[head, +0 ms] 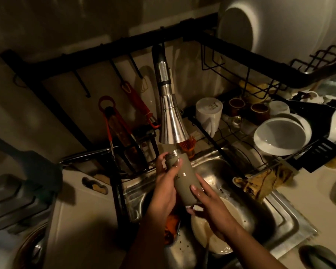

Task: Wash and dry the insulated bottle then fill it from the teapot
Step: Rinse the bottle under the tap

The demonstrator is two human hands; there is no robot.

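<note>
I hold the grey-green insulated bottle (184, 180) tilted over the steel sink (279, 216), its open mouth right under the chrome cone faucet (172, 123). My left hand (165, 183) grips the bottle's upper part, fingers curled round the neck. My right hand (206, 202) holds the bottle's lower end, thumb along its side and fingers under the base. No lid is on the bottle. No teapot can be clearly made out in this dim view.
A dirty plate (217, 239) and an orange thing lie in the sink. A black dish rack (231, 136) on the right holds a white mug (208, 115), brown cups and white bowls (279, 134). A cloth (264, 181) hangs at the sink's edge. Utensils hang at the back left.
</note>
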